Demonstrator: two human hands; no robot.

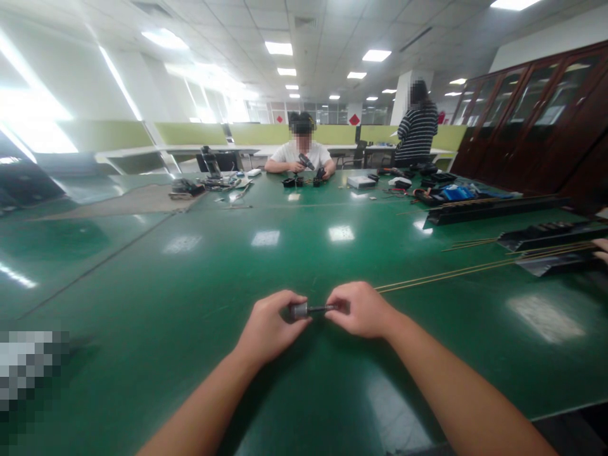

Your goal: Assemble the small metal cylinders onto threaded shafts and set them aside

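Low over the green tabletop point(213, 278), my left hand point(273, 326) grips a short grey cylinder point(299, 310) between thumb and fingers. A thin dark shaft point(316, 309) sticks out of the cylinder toward the right. The fingertips of my right hand point(361, 309) are closed on the far end of that shaft, and they partly hide it. The part lies roughly level between both hands; its exact kind is too small and blurred to make out.
Long thin brass-coloured rods point(427, 278) run right toward dark metal channels point(536, 263), where another person's hand point(602, 248) shows. Across the table a seated person point(304, 155) holds a power drill point(306, 162). Tools and a blue bundle point(455, 192) lie far right; a standing person point(418, 130) is behind.
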